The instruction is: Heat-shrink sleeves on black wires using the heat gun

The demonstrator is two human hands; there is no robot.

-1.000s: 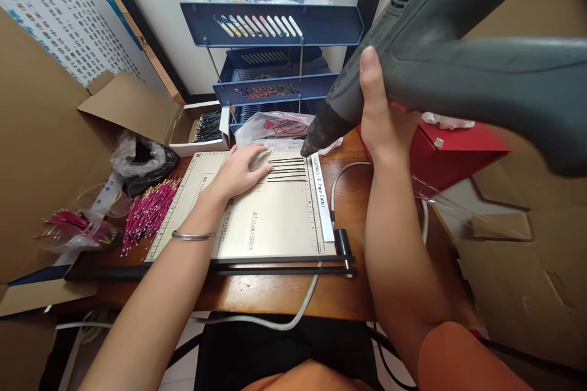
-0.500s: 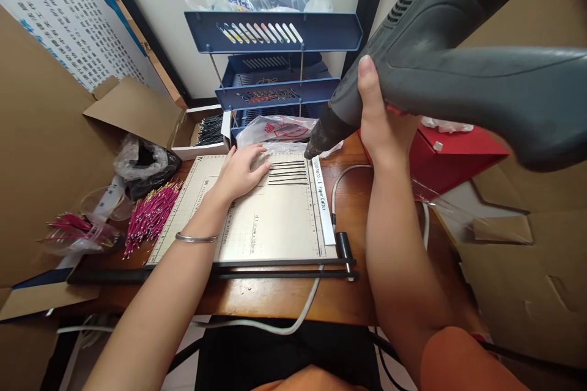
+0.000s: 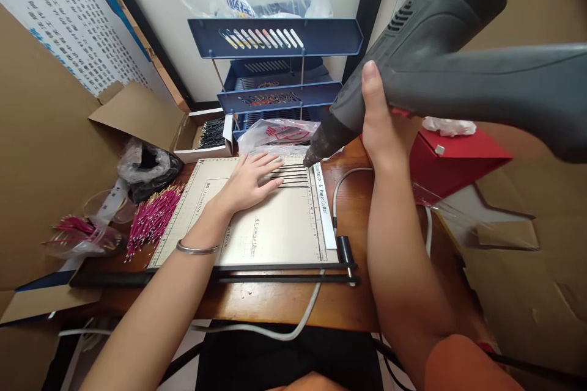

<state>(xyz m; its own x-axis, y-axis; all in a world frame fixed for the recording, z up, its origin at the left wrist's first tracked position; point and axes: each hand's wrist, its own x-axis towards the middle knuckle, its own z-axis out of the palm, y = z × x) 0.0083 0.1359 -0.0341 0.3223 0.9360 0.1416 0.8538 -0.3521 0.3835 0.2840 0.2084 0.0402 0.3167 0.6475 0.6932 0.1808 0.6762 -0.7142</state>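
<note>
Gripping the grey heat gun (image 3: 435, 61), the right hand (image 3: 380, 128) is closed around the body, thumb lying up along the barrel and the other fingers hidden behind it. The gun is held up above the desk, its dark nozzle tilted down and left, tip just over the far end of a row of thin black strands (image 3: 296, 175). The left hand (image 3: 250, 180) lies flat and open, fingers spread, fingertips on the near ends of those strands, with a metal bangle (image 3: 197, 249) on the wrist. The strands lie side by side on the far right part of the paper cutter board (image 3: 275, 232), against its ruler edge. Left of the board there's a heap of pink wires (image 3: 153, 217); behind it, a blue tray rack (image 3: 275, 36). A red box (image 3: 458, 153) sits right of the wrist, and a white cable (image 3: 293, 324) curls along the wooden desk edge.
</note>
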